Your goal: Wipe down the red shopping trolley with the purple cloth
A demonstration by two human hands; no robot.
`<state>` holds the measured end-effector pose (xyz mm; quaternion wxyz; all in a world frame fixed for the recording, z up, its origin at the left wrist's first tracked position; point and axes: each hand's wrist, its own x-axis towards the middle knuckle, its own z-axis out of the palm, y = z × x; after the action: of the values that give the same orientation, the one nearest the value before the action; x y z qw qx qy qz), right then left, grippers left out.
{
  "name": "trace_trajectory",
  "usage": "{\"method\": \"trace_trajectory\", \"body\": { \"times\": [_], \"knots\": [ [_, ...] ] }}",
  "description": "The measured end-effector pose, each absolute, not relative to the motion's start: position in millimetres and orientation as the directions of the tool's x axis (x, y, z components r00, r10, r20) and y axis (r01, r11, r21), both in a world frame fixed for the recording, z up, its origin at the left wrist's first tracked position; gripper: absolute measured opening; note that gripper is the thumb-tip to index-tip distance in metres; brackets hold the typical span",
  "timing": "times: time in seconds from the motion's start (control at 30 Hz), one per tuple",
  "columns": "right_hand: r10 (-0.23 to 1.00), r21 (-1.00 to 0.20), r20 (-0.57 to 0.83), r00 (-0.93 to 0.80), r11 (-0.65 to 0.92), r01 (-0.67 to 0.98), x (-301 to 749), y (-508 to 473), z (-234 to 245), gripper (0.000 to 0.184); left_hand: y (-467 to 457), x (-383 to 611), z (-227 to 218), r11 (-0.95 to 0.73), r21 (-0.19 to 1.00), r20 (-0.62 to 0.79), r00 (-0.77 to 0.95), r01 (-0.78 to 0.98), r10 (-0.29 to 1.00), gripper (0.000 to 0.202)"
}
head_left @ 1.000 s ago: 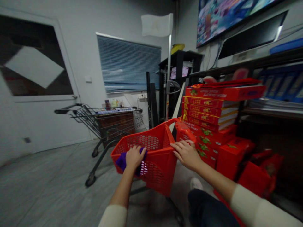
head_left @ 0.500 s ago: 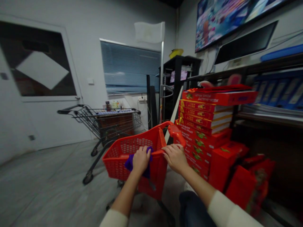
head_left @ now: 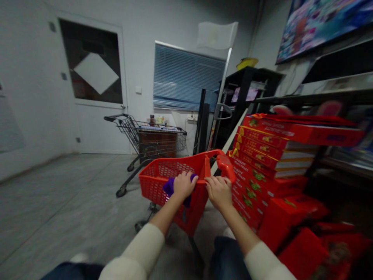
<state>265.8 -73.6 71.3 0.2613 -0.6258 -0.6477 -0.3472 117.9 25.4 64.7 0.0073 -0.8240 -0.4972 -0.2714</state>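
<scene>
Clearly, left hand (head_left: 183,186) on purple cloth (head_left: 169,187), right hand (head_left: 219,192) on red cart (head_left: 163,170)

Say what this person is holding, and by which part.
The right hand grips the red shopping basket by its rim; the left hand presses a purple cloth against its wall.

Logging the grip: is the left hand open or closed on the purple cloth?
Closed: the left hand curls over the purple cloth, which shows on both sides.
</scene>
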Motion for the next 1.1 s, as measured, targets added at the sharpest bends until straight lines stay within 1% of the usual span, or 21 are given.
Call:
{"method": "trace_trajectory", "body": {
  "times": [0.1,0.2,0.33,0.47,0.63,0.77,0.9,0.97,1.1],
  "knots": [
    [0.591,0.135,0.799,-0.108,-0.001,0.991,266,-74,69,0.028,25,119,61,-0.539,0.280,0.486,0.368,0.794,0.793,0.043],
    [0.553,0.151,0.824,-0.128,0.003,0.989,266,-73,66,0.028,39,102,52,-0.560,0.269,0.486,0.392,0.784,0.781,0.040],
    [0.519,0.160,0.845,-0.127,-0.017,0.987,265,-70,63,0.027,61,74,40,-0.514,0.237,0.457,0.372,0.824,0.808,0.039],
    [0.540,0.171,0.834,-0.109,-0.066,0.983,262,-67,64,0.027,60,73,41,-0.452,0.226,0.460,0.314,0.863,0.831,0.040],
    [0.559,0.193,0.820,-0.119,-0.074,0.978,261,-65,67,0.027,23,119,57,-0.511,0.291,0.535,0.304,0.809,0.788,0.040],
    [0.541,0.182,0.834,-0.110,-0.082,0.980,261,-66,65,0.028,3,142,63,-0.547,0.339,0.575,0.292,0.766,0.765,0.039],
    [0.517,0.169,0.849,-0.110,-0.068,0.983,259,-67,63,0.026,18,122,52,-0.552,0.326,0.577,0.302,0.767,0.759,0.038],
    [0.509,0.155,0.855,-0.097,-0.072,0.985,258,-66,62,0.027,36,101,43,-0.512,0.313,0.552,0.285,0.800,0.783,0.037],
    [0.517,0.133,0.854,-0.059,-0.106,0.986,254,-63,62,0.026,65,63,33,-0.490,0.256,0.507,0.316,0.833,0.802,0.035]
  ]
}}
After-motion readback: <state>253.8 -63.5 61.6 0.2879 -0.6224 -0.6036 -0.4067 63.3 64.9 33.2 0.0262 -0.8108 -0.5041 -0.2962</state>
